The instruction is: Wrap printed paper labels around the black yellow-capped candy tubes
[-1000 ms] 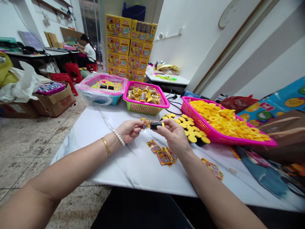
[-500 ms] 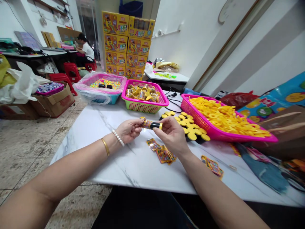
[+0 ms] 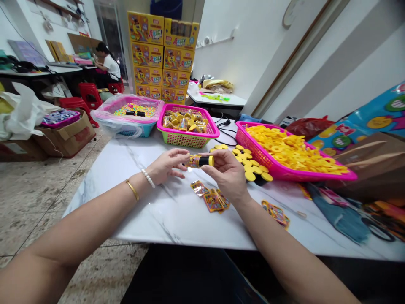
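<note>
My right hand (image 3: 228, 172) pinches a small tube (image 3: 203, 161) between thumb and fingers, near its yellow end. The tube lies level over the table; its middle is black, and a colourful printed sleeve (image 3: 192, 161) wraps its left part. My left hand (image 3: 169, 165), wearing a pearl bracelet, has its fingers spread beside the sleeved end. Whether a fingertip touches it I cannot tell. Below the hands lie several printed sleeves (image 3: 215, 200), flat on the white table (image 3: 152, 211). Behind my right hand stand several black tubes with yellow tops (image 3: 249, 165).
A pink basket of sleeved tubes (image 3: 186, 139) stands ahead, beside a plastic-lined basket of coloured beads (image 3: 139, 126). A pink basket of yellow rings (image 3: 253, 150) is at right. More printed sleeves (image 3: 276, 214) lie near my right forearm. A person (image 3: 110, 65) sits far left.
My left hand has let go of the tube's sleeved end and spread its fingers, shifting slightly left. My right hand still holds the tube. The whole view has moved a little.
</note>
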A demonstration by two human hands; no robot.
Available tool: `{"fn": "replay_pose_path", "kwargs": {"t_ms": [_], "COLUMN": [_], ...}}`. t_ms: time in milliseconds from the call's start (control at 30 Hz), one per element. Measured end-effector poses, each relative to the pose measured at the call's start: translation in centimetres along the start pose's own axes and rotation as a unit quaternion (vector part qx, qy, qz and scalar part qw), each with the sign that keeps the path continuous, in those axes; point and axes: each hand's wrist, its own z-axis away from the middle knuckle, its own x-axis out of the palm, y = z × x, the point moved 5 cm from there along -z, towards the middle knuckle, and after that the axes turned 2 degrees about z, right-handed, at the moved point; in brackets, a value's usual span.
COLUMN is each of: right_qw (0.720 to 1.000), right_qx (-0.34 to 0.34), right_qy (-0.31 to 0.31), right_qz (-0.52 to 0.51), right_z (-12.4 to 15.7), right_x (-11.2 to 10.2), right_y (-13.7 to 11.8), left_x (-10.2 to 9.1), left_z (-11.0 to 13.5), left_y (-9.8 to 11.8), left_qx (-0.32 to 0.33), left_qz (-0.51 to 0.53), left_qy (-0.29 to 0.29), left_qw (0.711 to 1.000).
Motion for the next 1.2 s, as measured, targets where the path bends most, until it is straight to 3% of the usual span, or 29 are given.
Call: {"fn": "replay_pose_path", "kwargs": {"t_ms": [100,233,433,633,800,900,1067,1200], "right_qw": [0.998,0.987,0.981,0.981,0.985,0.984,0.972,0.958], "right_qx": [-0.013,-0.059,-0.112,-0.07,-0.056,-0.041,-0.092,-0.133], "right_qy": [-0.024,-0.024,-0.05,-0.116,-0.084,-0.104,-0.122,-0.138], "right_qz": [0.056,0.145,0.149,0.138,0.141,0.136,0.177,0.211], "right_z": [0.0,-0.2,-0.1,0.1,-0.1,0.1,0.2,0.2], "right_x": [0.3,0.3,0.5,1.0,0.4,0.7,0.9,0.7], "right_y": [0.4,0.4,0.3,1.1,0.9,1.0,0.1,-0.4], "left_x": [0.6,0.4,0.8,0.8,0.5,0.7,0.8,0.5], "left_z": [0.0,-0.3,-0.3,-0.1,0.0,0.0,0.0,0.0], "left_y": [-0.5,-1.2,-1.2,-1.0,-0.8,-0.8,-1.1,-1.3], "left_qx": [-0.028,-0.037,-0.039,-0.033,-0.055,-0.044,-0.044,-0.073], "left_qz": [-0.002,0.0,-0.003,-0.047,-0.065,-0.097,-0.167,-0.131], "left_qy": [-0.087,-0.088,-0.122,-0.106,-0.114,-0.126,-0.13,-0.144], "left_qw": [0.996,0.995,0.992,0.993,0.99,0.986,0.976,0.978]}}
